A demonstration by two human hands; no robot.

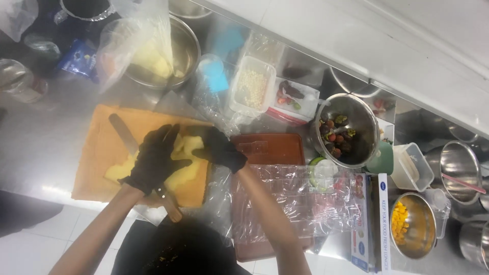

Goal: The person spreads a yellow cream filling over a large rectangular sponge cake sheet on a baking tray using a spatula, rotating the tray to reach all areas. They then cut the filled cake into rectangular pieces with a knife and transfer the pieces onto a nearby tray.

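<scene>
Both my hands wear black gloves and rest on a sheet of brown sponge cake (pixel 102 153) spread with yellow cream (pixel 186 170). My left hand (pixel 155 158) presses flat on the cream with its fingers apart. My right hand (pixel 221 148) grips the cake's far right edge. A long palette knife (pixel 125 133) lies across the cake, its wooden handle (pixel 170 208) sticking out near my body, under my left hand. Whether the left hand holds the knife is hidden.
A brown tray (pixel 277 148) with clear plastic film (pixel 300 196) lies to the right. Behind stand a steel bowl (pixel 186 48) with cream under a plastic bag, a white tub of crumbs (pixel 252 86), a bowl of dark fruit (pixel 346 130), a bowl of yellow cubes (pixel 410 224) and a film box (pixel 382 224).
</scene>
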